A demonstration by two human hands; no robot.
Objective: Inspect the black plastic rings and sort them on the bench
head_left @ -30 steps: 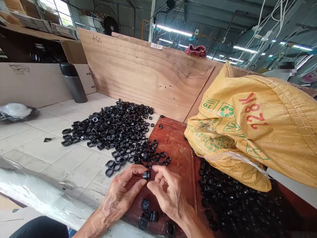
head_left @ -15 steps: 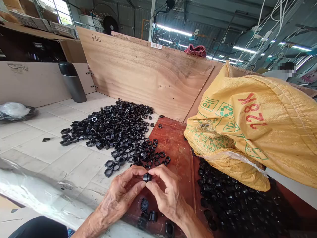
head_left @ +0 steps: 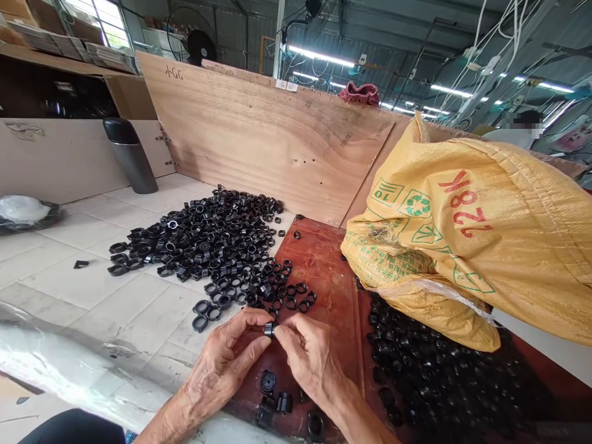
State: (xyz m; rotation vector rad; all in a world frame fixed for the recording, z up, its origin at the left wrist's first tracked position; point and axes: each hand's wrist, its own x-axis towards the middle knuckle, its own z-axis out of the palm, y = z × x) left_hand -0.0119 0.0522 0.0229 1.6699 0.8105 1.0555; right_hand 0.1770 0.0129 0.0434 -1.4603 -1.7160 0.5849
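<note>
My left hand pinches a small black plastic ring part between thumb and fingertips. At the part's right side, my right hand has its thumb and fingers closed against it, partly hiding it. Just beyond my fingertips lies a heap of black plastic rings, with some scattered singly along its near edge. Below my hands, several chunkier black plastic pieces rest on the reddish-brown board; one round piece shows a ridged face.
A yellow woven sack leans at the right, above a mass of black parts. Plywood panels wall the back. A dark flask and a clear plastic bundle stand left. Plastic sheeting covers the near edge.
My right thumb and fingers have shifted and drawn closer together at the part's right side. The part has turned slightly in my left fingers. The whole view has moved a little.
</note>
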